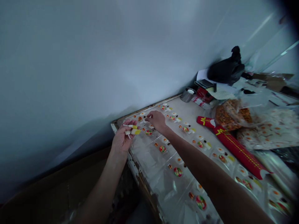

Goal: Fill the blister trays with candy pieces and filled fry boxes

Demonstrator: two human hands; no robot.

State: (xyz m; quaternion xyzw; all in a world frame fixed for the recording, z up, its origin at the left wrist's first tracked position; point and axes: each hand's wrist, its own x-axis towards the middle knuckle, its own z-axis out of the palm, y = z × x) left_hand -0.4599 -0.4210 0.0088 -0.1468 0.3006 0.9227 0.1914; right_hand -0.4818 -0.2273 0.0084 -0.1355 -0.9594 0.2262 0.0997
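Note:
My left hand (121, 139), palm up at the table's left edge, has its fingers curled around several small yellow-and-white pieces with thin white sticks, like toy ice pops (135, 132). My right hand (158, 121) hovers low over the table's far left part. Its thumb and fingertips are pinched together, and anything between them is too small to make out. Beneath both hands lie clear plastic bags (149, 157) in rows. On them sit sets of miniature food pieces, among them a round red-and-green pizza-like disc (177, 171) and a fried egg (179, 160).
A red curved piece with yellow marks (230, 147) lies right of the rows. Beyond it are a bag of orange-brown pieces (227, 115) and a bag of egg pieces (271, 130). A metal cup (187, 95) and black plastic bag (225, 70) stand near the wall (98, 62).

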